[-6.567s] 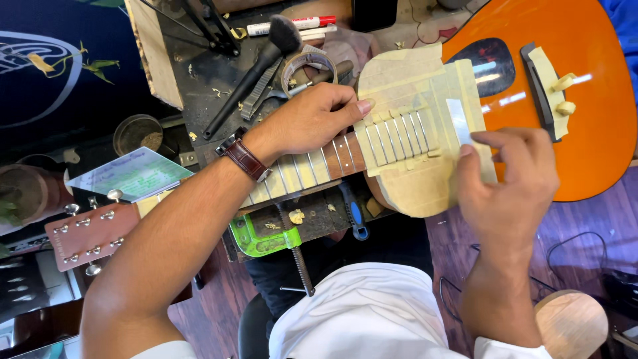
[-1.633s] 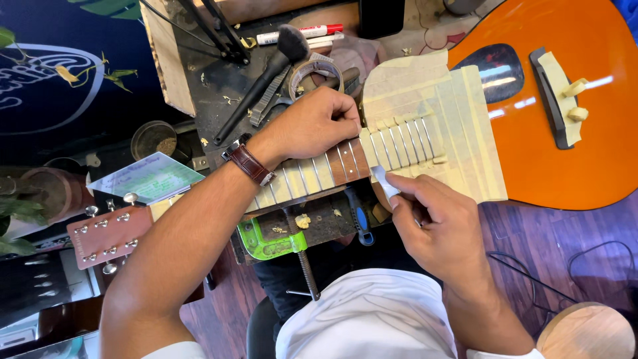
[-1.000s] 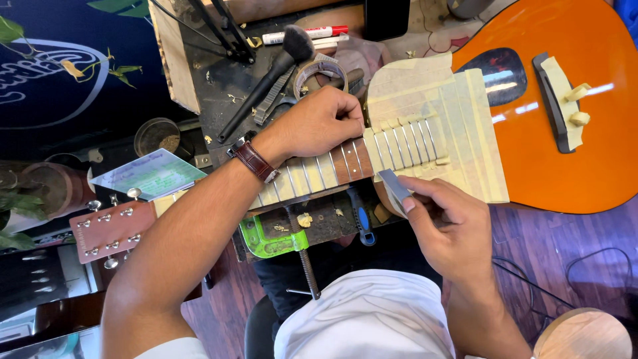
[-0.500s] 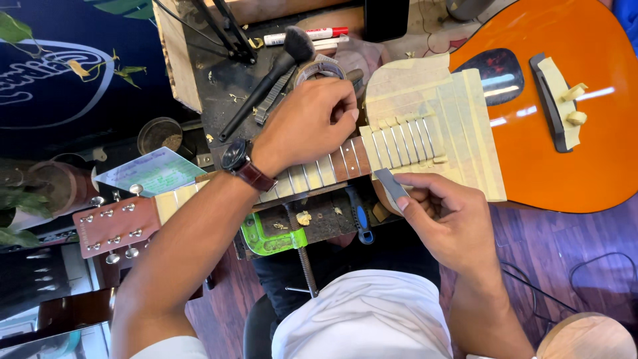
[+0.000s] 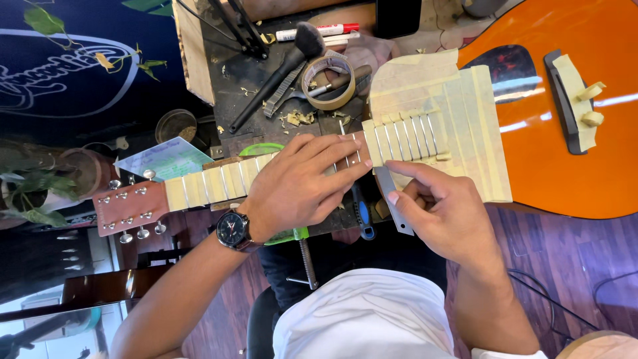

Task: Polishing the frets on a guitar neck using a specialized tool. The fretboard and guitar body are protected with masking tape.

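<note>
An orange acoustic guitar (image 5: 565,166) lies across the workbench, its neck (image 5: 219,181) and upper body masked with strips of pale tape (image 5: 438,126) that leave the metal frets bare. My left hand (image 5: 302,186), with a watch on its wrist, presses flat on the neck near the body joint. My right hand (image 5: 445,213) grips a flat grey metal file (image 5: 392,203), whose tip rests at the near edge of the fingerboard. The brown headstock (image 5: 129,207) with its tuning pegs points left.
On the dark bench behind the neck lie a roll of tape (image 5: 327,83), a black brush (image 5: 286,66), a red-capped marker (image 5: 319,31) and wood shavings. A green clamp (image 5: 292,234) and blue-handled tool (image 5: 362,213) sit under the neck. Potted plants (image 5: 46,179) stand left.
My left hand has slid along the neck toward the headstock and spread flat. My right hand has brought the file up against the fingerboard edge. The view has shifted slightly.
</note>
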